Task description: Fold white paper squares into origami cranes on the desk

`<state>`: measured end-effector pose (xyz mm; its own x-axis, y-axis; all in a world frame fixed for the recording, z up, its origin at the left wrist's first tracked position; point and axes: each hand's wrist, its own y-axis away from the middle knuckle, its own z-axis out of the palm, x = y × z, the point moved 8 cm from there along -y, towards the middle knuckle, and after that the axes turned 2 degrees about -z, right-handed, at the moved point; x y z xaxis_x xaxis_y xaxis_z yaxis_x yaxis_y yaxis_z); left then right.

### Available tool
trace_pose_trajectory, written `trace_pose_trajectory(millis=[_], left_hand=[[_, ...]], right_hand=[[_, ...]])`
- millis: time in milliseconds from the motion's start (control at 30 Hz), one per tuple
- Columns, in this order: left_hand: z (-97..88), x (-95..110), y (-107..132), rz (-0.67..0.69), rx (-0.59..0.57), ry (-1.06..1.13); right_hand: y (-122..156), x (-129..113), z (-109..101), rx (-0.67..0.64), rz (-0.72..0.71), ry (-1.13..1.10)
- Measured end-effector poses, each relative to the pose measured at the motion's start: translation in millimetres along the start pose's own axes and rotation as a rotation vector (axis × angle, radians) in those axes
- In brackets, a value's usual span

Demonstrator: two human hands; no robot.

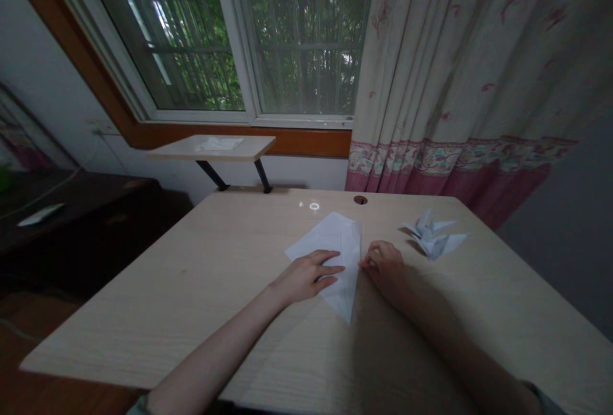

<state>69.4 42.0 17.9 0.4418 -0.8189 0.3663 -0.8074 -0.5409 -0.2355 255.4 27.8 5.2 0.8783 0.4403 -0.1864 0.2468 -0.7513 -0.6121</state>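
At the far left, a wooden floor [29, 345] runs under a dark wooden cabinet [81, 211], with a white flat slip [41, 214] and a thin pale cable [43, 193] on its top. Above it rises a white wall [43, 64], then a window with a brown wooden frame [96, 64], with green foliage behind bars outside. Under the window sits a small pale shelf-table on black legs [211, 148], carrying a pale sheet [219, 143].

The big pale wood-grain worktop [143, 319] fills the lower middle, with a round dark grommet hole [360, 200] near its far edge. On it lies a folded sheet of white paper [335, 242], long and pointed, its near tip towards the person. The left hand [306, 278] rests on this sheet, fingers [330, 269] straight and released, lying flat. The right hand [385, 268] sits at the sheet's right edge, fingers [376, 252] curled, their tips at the paper; whether they grip it, I cannot tell.

Further right, well beside the hands, lies a white origami crane [433, 234]. Past it hangs a cream curtain with a pink floral border [454, 83], beside a grey wall [565, 242].
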Motion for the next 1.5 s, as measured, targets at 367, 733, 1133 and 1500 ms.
trace_pose_trajectory(millis=[367,733,1133,1500], left_hand=[[1.0,-1.1,-0.1,-0.015,-0.003,0.009],[-1.7,-0.4,-0.2,-0.041,-0.014,0.013],[0.2,-3.4,1.2,-0.047,-0.038,0.008],[-2.0,-4.9,1.4,-0.005,0.047,-0.004]], right_hand=[[-5.9,-8.7,-1.8,-0.067,-0.006,-0.078],[-5.7,-9.9,0.9,-0.141,0.025,-0.162],[-5.9,-18.6,0.0,-0.241,0.005,-0.190],[-6.3,-30.3,-3.5,-0.314,0.021,-0.345]])
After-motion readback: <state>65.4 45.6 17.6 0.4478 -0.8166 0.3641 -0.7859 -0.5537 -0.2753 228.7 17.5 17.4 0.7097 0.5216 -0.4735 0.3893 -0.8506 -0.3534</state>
